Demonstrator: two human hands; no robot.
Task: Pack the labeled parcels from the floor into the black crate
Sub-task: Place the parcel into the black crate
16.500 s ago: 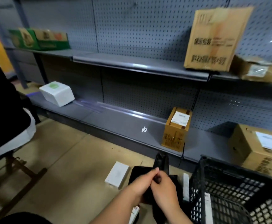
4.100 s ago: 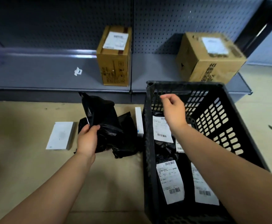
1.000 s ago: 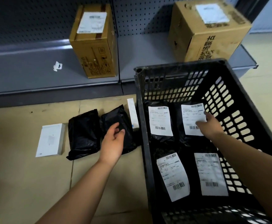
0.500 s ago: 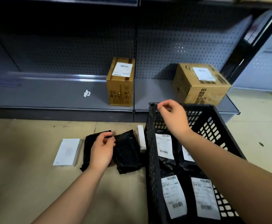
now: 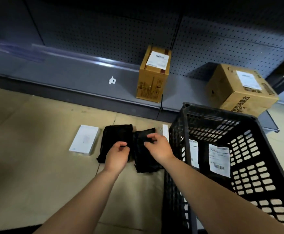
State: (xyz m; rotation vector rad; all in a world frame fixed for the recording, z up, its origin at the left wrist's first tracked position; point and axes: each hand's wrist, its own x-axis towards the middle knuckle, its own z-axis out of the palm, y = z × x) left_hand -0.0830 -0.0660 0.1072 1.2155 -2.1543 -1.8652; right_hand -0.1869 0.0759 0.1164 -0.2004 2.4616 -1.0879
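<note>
Black film, likely light, limp, slippery: your left hand (image 5: 118, 155) pinches left parcel (image 5: 115, 137), right hand (image 5: 159, 148) pinches right parcel (image 5: 145, 162); take bunched edges, not flat faces.

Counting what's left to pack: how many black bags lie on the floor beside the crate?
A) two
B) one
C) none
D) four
A: the left black bag and the right black bag lie side by side on the floor, left of the black crate; the left hand pinches one, the right hand the other.
</note>
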